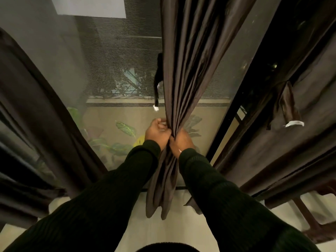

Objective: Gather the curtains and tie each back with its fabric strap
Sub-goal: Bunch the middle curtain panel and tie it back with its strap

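A dark brown curtain (183, 70) hangs in the middle of the window, bunched into narrow folds. My left hand (157, 131) grips the bunch from the left and my right hand (181, 140) grips it from the right, both at the same height, squeezing the folds together. A dark fabric strap (157, 80) with a white tip dangles beside the curtain's left edge, above my left hand. Another brown curtain (291, 142) hangs at the right with its own strap (289, 108), white-tipped, hanging loose. A third curtain (36, 115) hangs at the left.
Behind the curtains a mesh screen (118, 57) covers the window, with leafy plants (125, 128) visible outside. A dark window frame post (236, 106) runs between the middle and right curtains. Light floor (172, 230) lies below, with a brown wooden frame (312, 220) at the lower right.
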